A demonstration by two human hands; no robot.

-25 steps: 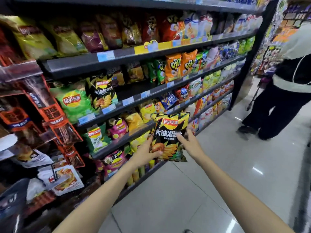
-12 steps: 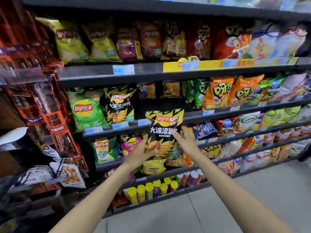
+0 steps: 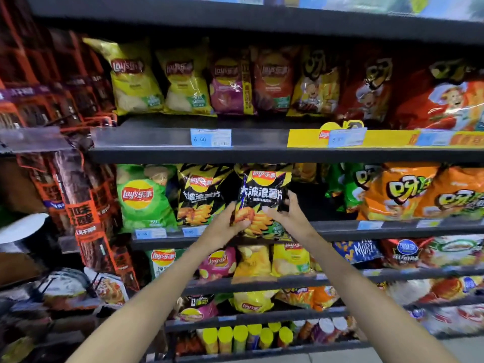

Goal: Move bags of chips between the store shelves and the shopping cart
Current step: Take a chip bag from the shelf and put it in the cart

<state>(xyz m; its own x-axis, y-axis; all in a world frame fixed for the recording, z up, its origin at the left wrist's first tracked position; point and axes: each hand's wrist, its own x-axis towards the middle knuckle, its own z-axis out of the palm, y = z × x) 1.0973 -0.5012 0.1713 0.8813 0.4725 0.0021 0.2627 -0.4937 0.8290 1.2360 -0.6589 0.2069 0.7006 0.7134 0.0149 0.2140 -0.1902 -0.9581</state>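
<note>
A black and yellow bag of chips (image 3: 263, 195) stands upright at the second shelf (image 3: 340, 226), in the gap right of a matching black bag (image 3: 200, 197). My left hand (image 3: 226, 227) grips its lower left corner. My right hand (image 3: 289, 214) holds its right side, fingers curled round the edge. The bag's bottom is level with the shelf's front lip. No shopping cart is in view.
A green chip bag (image 3: 142, 197) stands at the shelf's left end, orange bags (image 3: 398, 192) to the right. Yellow, purple and red bags fill the shelf above (image 3: 157, 138). Lower shelves hold more bags and yellow-capped tubes (image 3: 241, 337). Hanging red packets (image 3: 83, 205) crowd the left.
Both hands have lifted the black bag up and forward, from in front of the lower shelves into the gap on the second shelf. The view has turned to face the shelves.
</note>
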